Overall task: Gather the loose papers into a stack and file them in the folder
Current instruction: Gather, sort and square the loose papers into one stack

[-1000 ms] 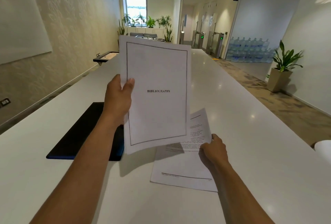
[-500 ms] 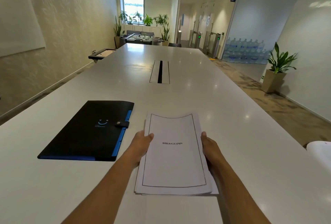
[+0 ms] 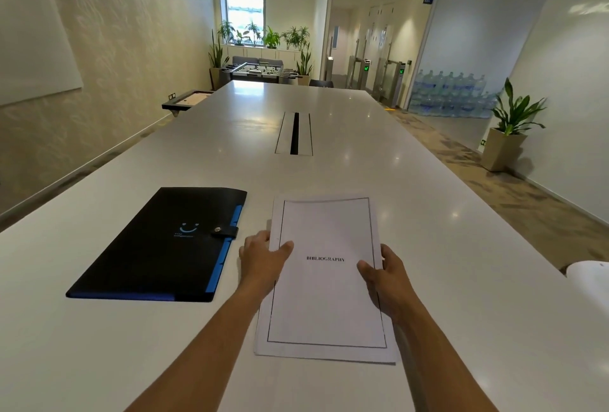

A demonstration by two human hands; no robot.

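Note:
A stack of white papers [image 3: 326, 306] lies on the long white table [image 3: 329, 174] in front of me, its top sheet framed by a black border and printed "BIBLIOGRAPHY". My left hand [image 3: 262, 263] grips the stack's left edge, thumb on top. My right hand [image 3: 387, 276] grips the right edge the same way. The sheets' edges are nearly even, with a little offset at the bottom right corner. A black folder [image 3: 158, 246] with a blue spine, a snap strap and a smiley logo lies closed to the left of the stack.
A cable slot [image 3: 294, 133] runs down the table's middle, farther away. A white rounded object [image 3: 590, 279] pokes in at the right table edge. The floor drops off to the right, with a potted plant [image 3: 509, 128] by the wall.
A second ago my left hand held the bibliography sheet up while my right touched the papers on the table. The sheet went down onto them, and both hands now hold the stack's sides.

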